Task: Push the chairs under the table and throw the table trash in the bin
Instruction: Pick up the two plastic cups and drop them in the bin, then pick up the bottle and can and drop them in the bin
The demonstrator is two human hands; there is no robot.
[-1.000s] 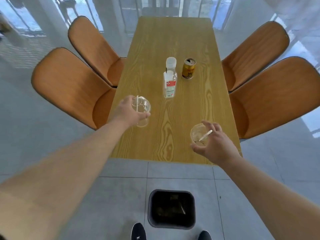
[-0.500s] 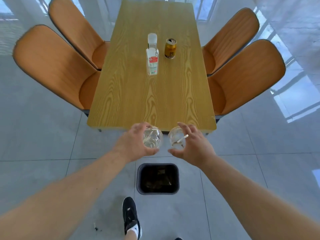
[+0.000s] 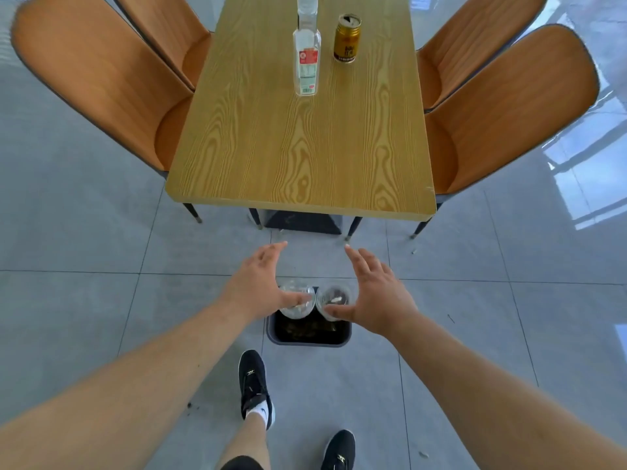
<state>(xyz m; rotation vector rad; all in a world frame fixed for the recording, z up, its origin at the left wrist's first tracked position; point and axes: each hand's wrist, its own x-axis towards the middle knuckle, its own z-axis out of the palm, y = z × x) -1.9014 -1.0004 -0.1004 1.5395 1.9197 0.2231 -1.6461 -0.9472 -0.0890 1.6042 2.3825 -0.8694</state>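
Shoes [image 3: 255,385] stand on the grey floor at the frame's bottom centre, just short of the dark bin [image 3: 308,330]. Above its mouth, both hands are spread wide, holding nothing: left hand [image 3: 259,283] and right hand [image 3: 373,293] flank two clear cups [image 3: 297,300], which sit side by side at the bin's far rim, thumbs close to them. Beyond, bare tile separates bin and counter [image 3: 302,147]. Farther up the counter stand a clear bottle [image 3: 307,59] and gold can [image 3: 346,39]. Orange chairs [image 3: 101,79] flank both long edges.
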